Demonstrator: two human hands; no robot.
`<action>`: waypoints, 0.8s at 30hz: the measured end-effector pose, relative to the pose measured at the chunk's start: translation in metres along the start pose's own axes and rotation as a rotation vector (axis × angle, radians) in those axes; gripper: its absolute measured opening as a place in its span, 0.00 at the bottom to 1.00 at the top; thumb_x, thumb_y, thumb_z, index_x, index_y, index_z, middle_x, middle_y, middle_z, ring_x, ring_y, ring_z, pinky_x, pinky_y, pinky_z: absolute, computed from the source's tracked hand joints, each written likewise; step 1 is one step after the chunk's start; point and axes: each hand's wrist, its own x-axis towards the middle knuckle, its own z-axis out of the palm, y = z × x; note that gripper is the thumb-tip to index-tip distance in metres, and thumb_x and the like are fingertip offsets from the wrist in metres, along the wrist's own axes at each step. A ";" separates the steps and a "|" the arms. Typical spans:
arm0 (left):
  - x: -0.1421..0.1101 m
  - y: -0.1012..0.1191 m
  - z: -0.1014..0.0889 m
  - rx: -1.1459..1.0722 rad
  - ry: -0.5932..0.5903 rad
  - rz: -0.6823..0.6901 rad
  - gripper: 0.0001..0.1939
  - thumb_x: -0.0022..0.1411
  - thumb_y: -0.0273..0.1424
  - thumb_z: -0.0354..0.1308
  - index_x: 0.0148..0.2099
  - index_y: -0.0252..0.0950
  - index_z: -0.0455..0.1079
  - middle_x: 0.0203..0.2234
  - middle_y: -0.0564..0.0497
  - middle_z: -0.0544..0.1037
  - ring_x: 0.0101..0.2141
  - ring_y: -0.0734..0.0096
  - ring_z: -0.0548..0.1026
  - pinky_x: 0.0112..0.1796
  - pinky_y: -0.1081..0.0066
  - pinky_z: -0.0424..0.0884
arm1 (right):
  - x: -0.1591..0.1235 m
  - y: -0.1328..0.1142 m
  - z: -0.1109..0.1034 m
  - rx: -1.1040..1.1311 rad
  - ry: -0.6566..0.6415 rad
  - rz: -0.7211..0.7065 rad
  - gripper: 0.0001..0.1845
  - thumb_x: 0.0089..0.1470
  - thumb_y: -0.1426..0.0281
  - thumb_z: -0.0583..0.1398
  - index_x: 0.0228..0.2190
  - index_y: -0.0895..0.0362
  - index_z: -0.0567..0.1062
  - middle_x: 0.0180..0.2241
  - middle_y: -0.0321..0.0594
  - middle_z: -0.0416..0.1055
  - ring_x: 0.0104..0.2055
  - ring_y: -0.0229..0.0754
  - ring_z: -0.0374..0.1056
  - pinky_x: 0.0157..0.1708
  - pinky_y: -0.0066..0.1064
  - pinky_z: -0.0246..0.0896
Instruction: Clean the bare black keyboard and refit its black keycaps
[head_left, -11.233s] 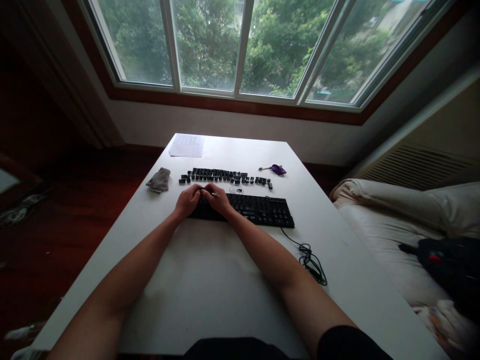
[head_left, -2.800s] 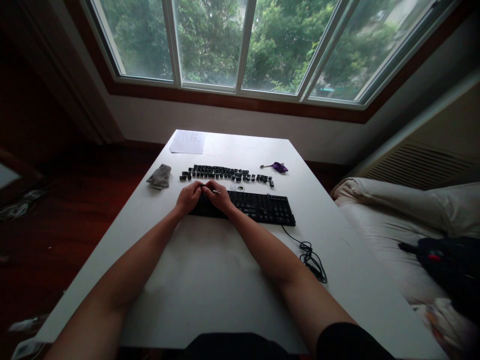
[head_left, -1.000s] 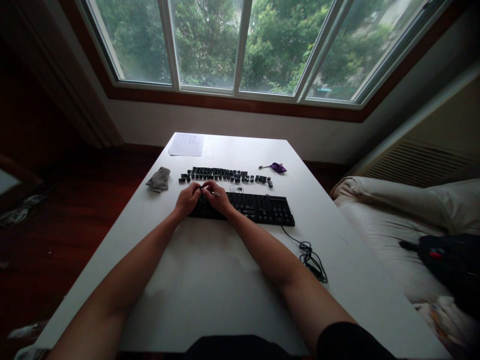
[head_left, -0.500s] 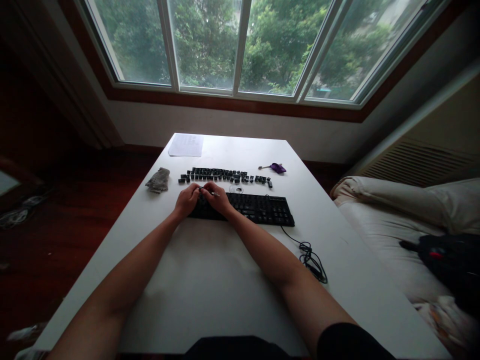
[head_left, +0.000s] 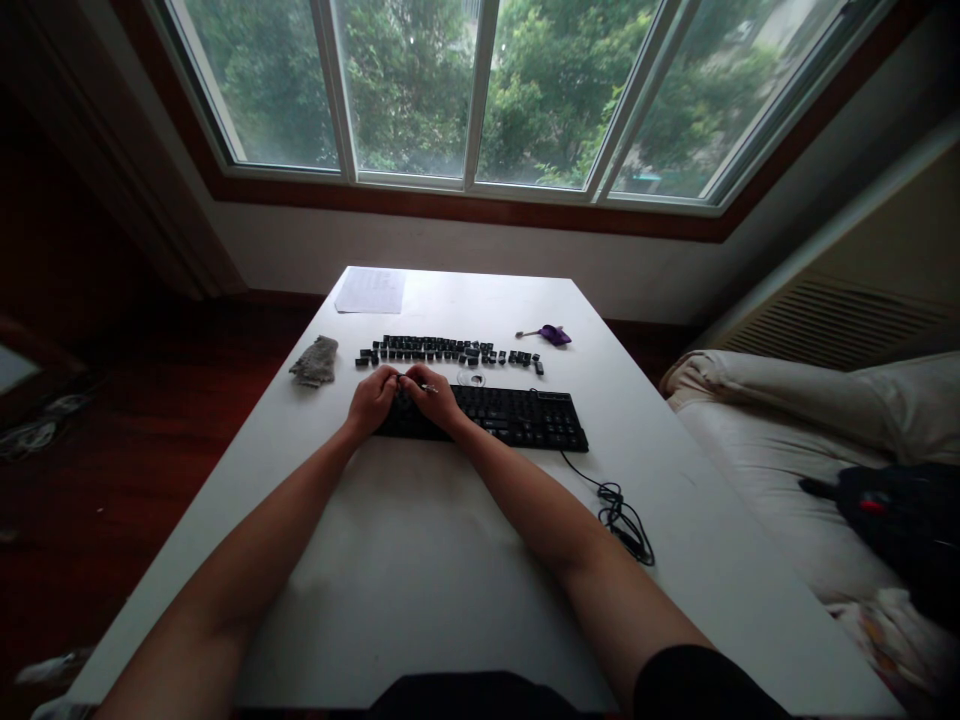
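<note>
A black keyboard (head_left: 517, 418) lies across the white table (head_left: 420, 560). Both my hands rest over its left end, close together. My left hand (head_left: 372, 399) is curled, its fingertips pinched against something small and dark that I cannot make out. My right hand (head_left: 433, 396) is closed around a thin metal tool (head_left: 424, 386) whose tip sticks out to the right of the fingers. A row of loose black keycaps (head_left: 442, 350) lies on the table just behind the hands.
Behind the keyboard are a small clear round dish (head_left: 472, 379), a purple brush (head_left: 551, 334), a grey cloth (head_left: 314, 361) at the left and a sheet of paper (head_left: 370, 290) at the far edge. The keyboard's cable (head_left: 619, 518) coils at the right. A bed with a black bag (head_left: 896, 510) stands right of the table.
Both hands stay over the keyboard's left end with only slight finger shifts. The view has drifted a little.
</note>
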 end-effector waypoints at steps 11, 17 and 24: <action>0.000 0.001 -0.001 -0.020 -0.015 -0.020 0.14 0.68 0.36 0.42 0.38 0.39 0.67 0.25 0.53 0.72 0.28 0.67 0.70 0.33 0.69 0.64 | 0.000 0.000 0.000 0.078 -0.026 -0.019 0.13 0.54 0.61 0.59 0.40 0.54 0.73 0.30 0.35 0.74 0.31 0.37 0.69 0.35 0.28 0.62; 0.001 0.001 0.000 0.008 -0.020 -0.019 0.17 0.69 0.38 0.40 0.33 0.39 0.66 0.23 0.53 0.71 0.27 0.68 0.69 0.31 0.69 0.62 | -0.001 -0.004 0.000 0.060 -0.024 0.013 0.12 0.54 0.60 0.59 0.37 0.54 0.73 0.30 0.35 0.74 0.32 0.38 0.69 0.35 0.28 0.63; 0.001 0.001 -0.001 -0.020 -0.005 -0.012 0.14 0.67 0.37 0.44 0.39 0.39 0.70 0.27 0.51 0.74 0.29 0.66 0.71 0.34 0.69 0.65 | -0.001 -0.001 0.000 0.081 0.032 0.000 0.13 0.55 0.59 0.59 0.38 0.54 0.73 0.32 0.36 0.74 0.33 0.39 0.70 0.37 0.30 0.64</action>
